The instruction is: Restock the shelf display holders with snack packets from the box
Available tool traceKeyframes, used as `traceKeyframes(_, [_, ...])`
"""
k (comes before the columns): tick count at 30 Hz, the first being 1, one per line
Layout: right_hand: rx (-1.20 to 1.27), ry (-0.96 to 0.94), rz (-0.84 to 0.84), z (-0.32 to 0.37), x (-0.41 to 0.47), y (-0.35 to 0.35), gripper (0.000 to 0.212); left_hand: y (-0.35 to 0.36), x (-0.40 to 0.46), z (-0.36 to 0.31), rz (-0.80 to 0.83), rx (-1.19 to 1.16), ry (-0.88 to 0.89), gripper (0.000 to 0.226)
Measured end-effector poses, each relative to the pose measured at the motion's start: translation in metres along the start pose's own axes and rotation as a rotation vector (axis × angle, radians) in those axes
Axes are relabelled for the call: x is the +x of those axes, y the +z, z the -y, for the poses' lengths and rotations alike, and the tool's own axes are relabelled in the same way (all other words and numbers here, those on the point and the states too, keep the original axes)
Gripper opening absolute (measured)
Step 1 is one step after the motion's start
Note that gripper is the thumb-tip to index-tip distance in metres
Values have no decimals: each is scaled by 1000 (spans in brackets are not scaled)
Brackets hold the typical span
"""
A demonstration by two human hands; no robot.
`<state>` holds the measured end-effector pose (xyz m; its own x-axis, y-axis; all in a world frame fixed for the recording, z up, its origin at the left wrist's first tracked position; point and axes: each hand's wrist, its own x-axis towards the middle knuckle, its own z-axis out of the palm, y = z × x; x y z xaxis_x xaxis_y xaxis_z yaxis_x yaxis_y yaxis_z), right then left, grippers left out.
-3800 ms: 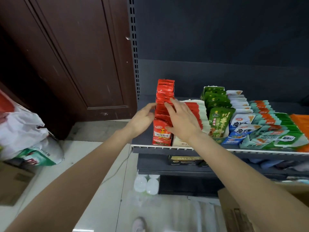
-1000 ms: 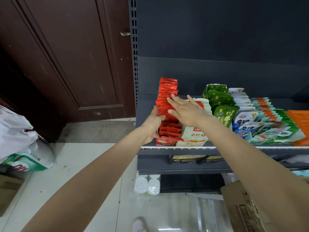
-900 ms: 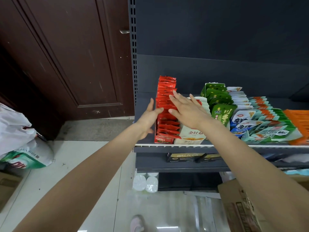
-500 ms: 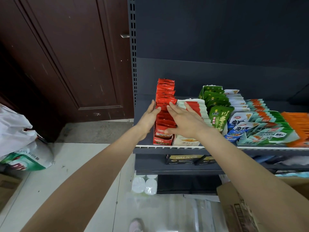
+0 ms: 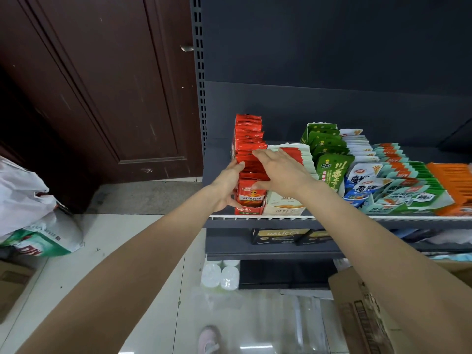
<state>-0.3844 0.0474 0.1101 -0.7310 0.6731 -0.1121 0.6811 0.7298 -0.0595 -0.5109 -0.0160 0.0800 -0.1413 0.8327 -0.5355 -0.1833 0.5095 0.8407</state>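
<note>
Hands (image 5: 255, 180) on either side of red packets (image 5: 249, 149)

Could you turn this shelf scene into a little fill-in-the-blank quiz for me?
1. Both hands are at the row of ____ packets, at the shelf's left end.
2. The left hand touches that row's ____ side.
3. Right of the cream holder stands a row of ____ packets.
4. The cardboard box sits at the picture's lower ____.

Missing words: red; left; green; right
</note>
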Motion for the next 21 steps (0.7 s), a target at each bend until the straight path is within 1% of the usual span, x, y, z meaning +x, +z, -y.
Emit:
traceKeyframes(2, [65,2,-15,-1,-1,3,84,-2,1,-1,-3,5,-13,40])
traceKeyframes(5, [82,-17,-49,-3,-1,9,82,-4,-1,-5,-40,72,19,47])
traceKeyframes(8, [137,-3,-47,-7,2,14,81,-4,0,-6,-105,184,121,55])
traceKeyframes(11, [137,6,-57,-9,2,20,83,-3,3,-7,-113,320,213,59])
traceKeyframes(15, [120,6,-99,-10,0,26,83,0,3,-9,-194,592,367,62])
traceKeyframes(17, [146,8,-98,-11,-1,26,86,3,-1,-9,-281,735,449,64])
traceKeyframes(19, [251,0,-52,-11,-3,21,95,5,-5,-9,-374,960,506,61])
traceKeyframes(21, [385,5,0,-13,-7,15,105,8,-11,-14,-461,1223,575,52])
